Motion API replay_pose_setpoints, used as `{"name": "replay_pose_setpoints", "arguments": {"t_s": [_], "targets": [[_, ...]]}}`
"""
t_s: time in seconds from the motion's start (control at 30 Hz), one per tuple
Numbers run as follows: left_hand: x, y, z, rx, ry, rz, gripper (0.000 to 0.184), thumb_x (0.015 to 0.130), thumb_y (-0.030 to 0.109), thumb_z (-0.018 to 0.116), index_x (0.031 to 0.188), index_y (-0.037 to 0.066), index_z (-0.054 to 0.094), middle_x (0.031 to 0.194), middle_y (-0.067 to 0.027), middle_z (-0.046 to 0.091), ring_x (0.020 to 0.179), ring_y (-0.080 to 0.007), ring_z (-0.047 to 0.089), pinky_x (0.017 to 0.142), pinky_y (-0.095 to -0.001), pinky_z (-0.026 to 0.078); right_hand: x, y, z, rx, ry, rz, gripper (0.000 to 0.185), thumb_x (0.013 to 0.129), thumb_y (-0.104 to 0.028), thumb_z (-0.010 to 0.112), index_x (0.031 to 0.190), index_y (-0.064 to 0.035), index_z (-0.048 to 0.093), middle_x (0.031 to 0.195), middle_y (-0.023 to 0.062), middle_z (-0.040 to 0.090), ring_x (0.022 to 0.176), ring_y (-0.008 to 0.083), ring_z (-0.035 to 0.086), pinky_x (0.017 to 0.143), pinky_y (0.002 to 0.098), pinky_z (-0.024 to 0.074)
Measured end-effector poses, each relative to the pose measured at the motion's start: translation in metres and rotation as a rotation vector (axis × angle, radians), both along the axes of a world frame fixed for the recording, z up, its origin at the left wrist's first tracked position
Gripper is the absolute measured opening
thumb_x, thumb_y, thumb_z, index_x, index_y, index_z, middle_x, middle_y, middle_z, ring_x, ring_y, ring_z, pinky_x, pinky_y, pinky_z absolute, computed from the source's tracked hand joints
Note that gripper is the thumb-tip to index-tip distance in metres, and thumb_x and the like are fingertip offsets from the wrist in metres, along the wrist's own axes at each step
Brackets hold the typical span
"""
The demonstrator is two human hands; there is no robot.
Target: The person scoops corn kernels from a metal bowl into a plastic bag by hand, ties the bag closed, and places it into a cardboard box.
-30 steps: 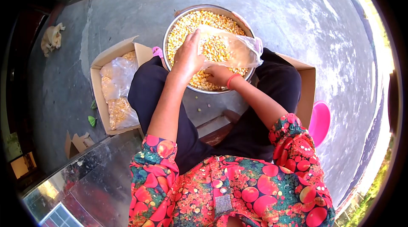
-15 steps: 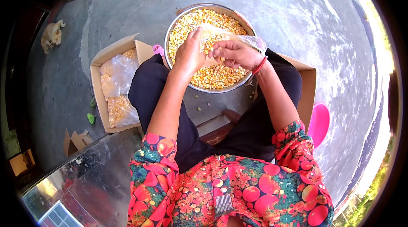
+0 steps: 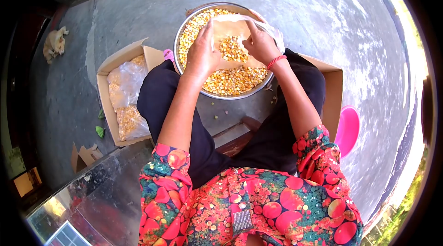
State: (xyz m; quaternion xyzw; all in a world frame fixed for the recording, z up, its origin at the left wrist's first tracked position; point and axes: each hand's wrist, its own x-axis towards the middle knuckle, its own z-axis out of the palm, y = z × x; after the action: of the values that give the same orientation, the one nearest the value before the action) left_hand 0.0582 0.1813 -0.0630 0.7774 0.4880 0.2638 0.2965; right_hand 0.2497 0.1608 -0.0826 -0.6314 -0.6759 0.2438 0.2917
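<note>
A round metal basin of yellow corn kernels stands between my knees. Over it, a thin see-through plastic bag is stretched with its mouth spread wide, and a small heap of kernels shows within its outline. My left hand grips the bag's left edge between thumb and fingers. On the opposite edge, my right hand, with a red band at the wrist, holds the film, its thumb toward the middle. The fingertips are partly hidden by the hands.
Beside my left knee, a cardboard box contains filled bags of corn. Another cardboard box stands by my right knee, near a pink plastic basin. A dog lies on the concrete floor at far left.
My right hand has gone from a pinch near the bag's middle to its right edge. The bag's mouth is now spread wider, showing the kernels inside. My left hand has barely shifted.
</note>
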Motion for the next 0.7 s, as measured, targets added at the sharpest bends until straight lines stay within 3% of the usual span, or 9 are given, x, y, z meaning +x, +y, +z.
{"name": "replay_pose_setpoints", "arguments": {"t_s": [0.1, 0.13, 0.2, 0.23, 0.37, 0.6, 0.67, 0.7], "targets": [[0.003, 0.004, 0.010, 0.110, -0.103, -0.027, 0.077, 0.064, -0.006, 0.054, 0.136, 0.005, 0.030, 0.130, -0.0209, 0.043, 0.120, -0.0323, 0.042, 0.101, -0.0346, 0.034, 0.004, 0.007, -0.009, 0.088, -0.198, -0.092, 0.071, 0.068, -0.011, 0.060, 0.131, 0.0002, 0.029, 0.087, 0.0280, 0.060, 0.081, 0.0383, 0.060, 0.074, 0.0432, 0.0476], [0.003, 0.005, 0.012, 0.108, -0.103, -0.029, 0.077, 0.064, -0.006, 0.054, 0.136, 0.005, 0.030, 0.130, -0.0209, 0.043, 0.120, -0.0323, 0.042, 0.101, -0.0346, 0.034, 0.003, 0.009, -0.007, 0.087, -0.197, -0.094, 0.071, 0.068, -0.011, 0.060, 0.131, 0.0002, 0.029, 0.087, 0.0280, 0.060, 0.081, 0.0383, 0.060, 0.074, 0.0432, 0.0476], [0.002, 0.009, 0.016, 0.155, -0.104, -0.025, 0.077, 0.064, -0.007, 0.054, 0.136, 0.005, 0.030, 0.130, -0.0212, 0.043, 0.121, -0.0325, 0.042, 0.102, -0.0345, 0.033, 0.003, 0.015, -0.003, -0.104, -0.278, -0.183, 0.074, 0.070, -0.008, 0.060, 0.135, -0.0035, 0.025, 0.103, 0.0265, 0.057, 0.079, 0.0387, 0.060, 0.072, 0.0427, 0.0482], [0.001, 0.012, 0.019, 0.211, -0.126, -0.028, 0.077, 0.064, -0.007, 0.053, 0.136, 0.007, 0.030, 0.129, -0.0216, 0.044, 0.121, -0.0325, 0.042, 0.101, -0.0344, 0.034, 0.003, 0.015, -0.008, 0.064, -0.225, -0.165, 0.075, 0.070, -0.009, 0.060, 0.135, -0.0036, 0.024, 0.118, 0.0290, 0.047, 0.092, 0.0408, 0.056, 0.078, 0.0433, 0.0471], [-0.003, 0.015, 0.041, 0.203, -0.137, 0.036, 0.076, 0.065, -0.007, 0.052, 0.136, 0.010, 0.031, 0.129, -0.0219, 0.044, 0.120, -0.0326, 0.043, 0.099, -0.0349, 0.036, -0.001, 0.017, 0.007, 0.111, -0.247, -0.217, 0.076, 0.069, -0.008, 0.062, 0.136, -0.0067, 0.024, 0.128, 0.0275, 0.037, 0.100, 0.0418, 0.053, 0.084, 0.0430, 0.0459], [-0.012, 0.020, 0.020, 0.199, -0.025, 0.042, 0.073, 0.067, -0.005, 0.053, 0.135, 0.008, 0.033, 0.129, -0.0215, 0.043, 0.120, -0.0326, 0.043, 0.099, -0.0353, 0.035, 0.002, 0.017, -0.002, 0.134, -0.330, -0.117, 0.072, 0.070, -0.009, 0.063, 0.134, -0.0112, 0.029, 0.128, 0.0242, 0.038, 0.106, 0.0408, 0.050, 0.087, 0.0412, 0.0453], [-0.011, 0.019, 0.013, 0.165, -0.022, 0.046, 0.071, 0.068, -0.005, 0.053, 0.135, 0.009, 0.033, 0.128, -0.0211, 0.044, 0.120, -0.0329, 0.043, 0.099, -0.0358, 0.035, -0.002, 0.012, -0.001, 0.091, -0.259, -0.105, 0.064, 0.071, -0.008, 0.062, 0.129, -0.0124, 0.036, 0.124, 0.0199, 0.045, 0.106, 0.0384, 0.050, 0.085, 0.0407, 0.0457], [-0.010, 0.018, 0.014, 0.130, -0.018, 0.051, 0.070, 0.069, -0.004, 0.052, 0.135, 0.010, 0.033, 0.127, -0.0207, 0.046, 0.119, -0.0332, 0.044, 0.098, -0.0362, 0.036, -0.005, 0.012, 0.001, 0.094, -0.252, -0.122, 0.040, 0.074, -0.009, 0.061, 0.112, -0.0082, 0.053, 0.103, 0.0153, 0.059, 0.094, 0.0317, 0.057, 0.076, 0.0391, 0.0472]]}}
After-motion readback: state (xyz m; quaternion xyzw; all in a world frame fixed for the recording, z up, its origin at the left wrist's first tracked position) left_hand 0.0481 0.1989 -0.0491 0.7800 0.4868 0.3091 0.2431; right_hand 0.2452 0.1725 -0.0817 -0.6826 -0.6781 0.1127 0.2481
